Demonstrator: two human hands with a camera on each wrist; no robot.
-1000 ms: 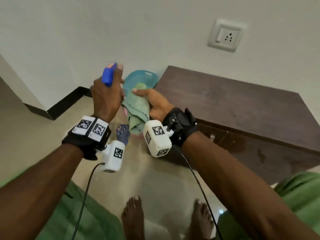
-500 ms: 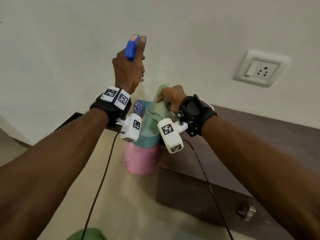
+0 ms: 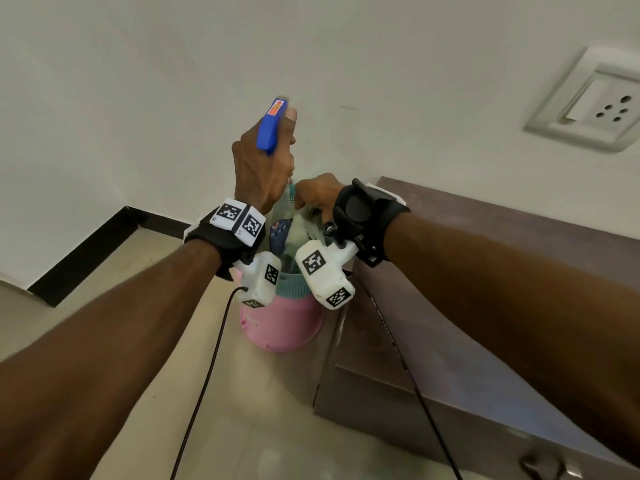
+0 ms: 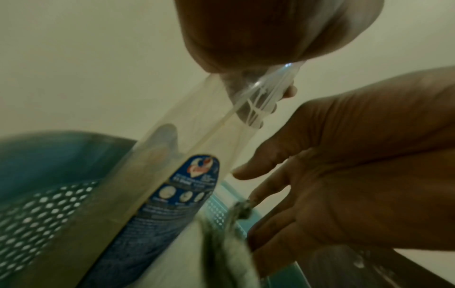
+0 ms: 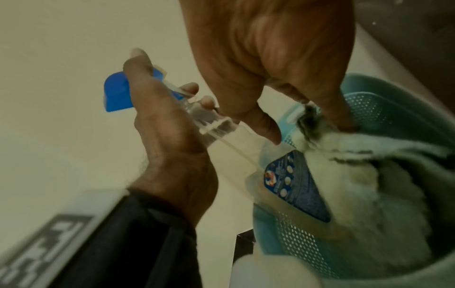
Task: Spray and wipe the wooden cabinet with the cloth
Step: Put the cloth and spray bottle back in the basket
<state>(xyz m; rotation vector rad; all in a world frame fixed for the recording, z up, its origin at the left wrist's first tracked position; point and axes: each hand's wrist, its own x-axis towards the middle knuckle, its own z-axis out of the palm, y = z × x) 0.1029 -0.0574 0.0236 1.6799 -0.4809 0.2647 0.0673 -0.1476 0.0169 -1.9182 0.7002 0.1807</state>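
a person stands over a teal perforated basket (image 3: 294,289) nested in a pink bin (image 3: 284,327) on the floor, just beside the end of a dark wooden cabinet (image 3: 485,244). the left hand (image 3: 263,164) is wrapped around the neck of a clear spray bottle (image 5: 221,155), its blue trigger head (image 3: 272,126) raised above the basket while the labelled body hangs down into it, a grip suited to lifting the bottle straight out. the right hand (image 3: 317,194) reaches down into the basket, thumb and fingers pinching a corner of a pale green cloth (image 5: 357,185) that lies bunched against the bottle; holding it by the corner should let it unfold as it comes up. both tools sit together in the basket, likely so they can be fetched at once. the cabinet top shows a bare, dull surface, not yet sprayed or wiped as far as can be judged. a wall socket (image 3: 595,105) sits on the white wall above the cabinet.
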